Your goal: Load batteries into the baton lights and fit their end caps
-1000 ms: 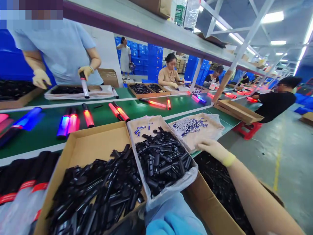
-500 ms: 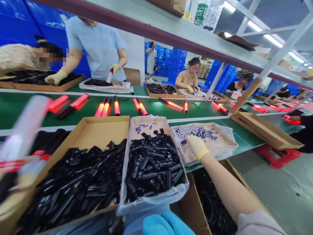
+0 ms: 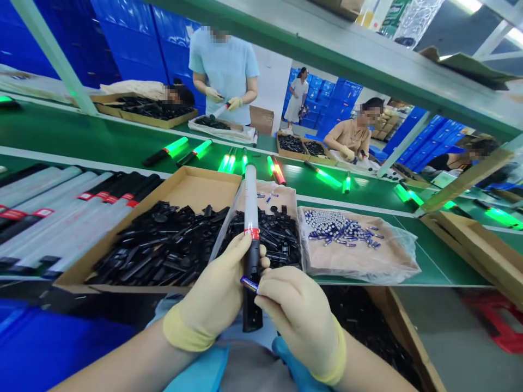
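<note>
In the head view, a light baton (image 3: 250, 201) with a frosted white tube, a red band and a black handle stands nearly upright before me. My left hand (image 3: 218, 288), in a cream glove, is closed around its black handle. Between the fingertips of my right hand (image 3: 296, 307), also gloved, is a small blue battery (image 3: 249, 283), held against the handle. A plastic-lined tray (image 3: 359, 264) beyond the right hand carries many batteries (image 3: 327, 224). Behind the baton lie black plastic parts (image 3: 280, 231) in another lined tray.
To the left, a cardboard tray (image 3: 206, 179) holds more black parts, beside several unlit batons (image 3: 81, 198). Lit green batons (image 3: 200, 148) lie on the green belt (image 3: 122, 142). Co-workers are across it. A metal shelf beam (image 3: 327, 54) crosses overhead. Below right is a cardboard box (image 3: 412, 337).
My right hand has come from the battery tray to the baton with a battery. My left hand has brought the baton from the far left to the middle. Belt lights turned mostly from red to green.
</note>
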The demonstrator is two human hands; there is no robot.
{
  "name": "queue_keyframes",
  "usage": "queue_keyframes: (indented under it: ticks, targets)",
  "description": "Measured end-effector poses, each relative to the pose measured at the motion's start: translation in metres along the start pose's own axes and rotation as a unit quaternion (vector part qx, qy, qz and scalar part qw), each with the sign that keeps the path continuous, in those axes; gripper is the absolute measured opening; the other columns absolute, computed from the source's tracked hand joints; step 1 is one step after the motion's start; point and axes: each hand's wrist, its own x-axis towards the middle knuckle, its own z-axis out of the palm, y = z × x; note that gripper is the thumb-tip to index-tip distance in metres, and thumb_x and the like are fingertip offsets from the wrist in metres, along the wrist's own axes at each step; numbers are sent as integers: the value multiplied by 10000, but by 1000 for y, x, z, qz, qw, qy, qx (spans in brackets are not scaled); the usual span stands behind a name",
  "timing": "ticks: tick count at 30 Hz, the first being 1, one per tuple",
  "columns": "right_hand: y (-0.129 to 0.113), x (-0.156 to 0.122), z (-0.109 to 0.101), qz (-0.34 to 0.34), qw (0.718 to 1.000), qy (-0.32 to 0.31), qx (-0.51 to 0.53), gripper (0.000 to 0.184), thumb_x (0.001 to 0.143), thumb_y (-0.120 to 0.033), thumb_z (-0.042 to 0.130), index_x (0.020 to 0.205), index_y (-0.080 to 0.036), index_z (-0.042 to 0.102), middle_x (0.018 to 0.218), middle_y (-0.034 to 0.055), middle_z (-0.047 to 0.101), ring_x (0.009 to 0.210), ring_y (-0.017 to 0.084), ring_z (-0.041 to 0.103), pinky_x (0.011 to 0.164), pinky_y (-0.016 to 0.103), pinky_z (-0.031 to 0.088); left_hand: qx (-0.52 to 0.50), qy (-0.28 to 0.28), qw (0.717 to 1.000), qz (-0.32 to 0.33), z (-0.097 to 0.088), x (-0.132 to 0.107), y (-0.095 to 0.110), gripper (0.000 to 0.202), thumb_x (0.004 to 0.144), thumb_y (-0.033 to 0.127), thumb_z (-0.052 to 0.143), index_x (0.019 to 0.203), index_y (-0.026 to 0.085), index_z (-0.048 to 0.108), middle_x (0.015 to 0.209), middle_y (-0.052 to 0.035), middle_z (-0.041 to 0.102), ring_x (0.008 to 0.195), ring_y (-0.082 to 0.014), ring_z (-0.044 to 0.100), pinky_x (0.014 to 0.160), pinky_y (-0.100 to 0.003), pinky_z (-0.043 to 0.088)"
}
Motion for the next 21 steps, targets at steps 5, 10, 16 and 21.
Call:
queue_keyframes:
  ticks: [5, 10, 16, 21]
  targets:
    - [-5, -5, 1, 14, 998, -12, -64, 159, 1025, -186, 481, 977, -199, 632, 853, 59, 710, 785, 181, 654, 692, 304, 550, -34, 17, 999, -2, -3, 0, 6, 132, 964, 299, 563, 991, 201, 647, 801, -43, 602, 682, -149, 610, 649, -288, 602]
    - [-12, -4, 20, 13, 996, 0, -87, 141, 1015, -193, 505, 968, -186, 637, 859, 55, 721, 805, 189, 665, 705, 329, 535, -63, 26, 998, -14, -12, 0, 13, 98, 958, 264, 572, 931, 187, 625, 798, -42, 594, 679, -151, 611, 632, -289, 601]
    - [-18, 3, 43, 33, 997, -5, -64, 136, 1029, -274, 539, 963, -207, 638, 1030, 44, 756, 983, 172, 667, 834, 341, 519, -75, 35, 996, -14, -31, -3, 30, 150, 984, 267, 524, 887, 202, 619, 768, -27, 598, 670, -145, 629, 669, -284, 604]
    - [-25, 17, 59, 3, 992, -55, -118, 214, 1030, -290, 501, 893, -184, 628, 1068, 57, 735, 1098, 221, 606, 859, 378, 512, -35, 46, 998, -27, -43, 1, 42, 161, 981, 261, 520, 851, 230, 610, 746, -17, 619, 659, -139, 630, 646, -250, 591]
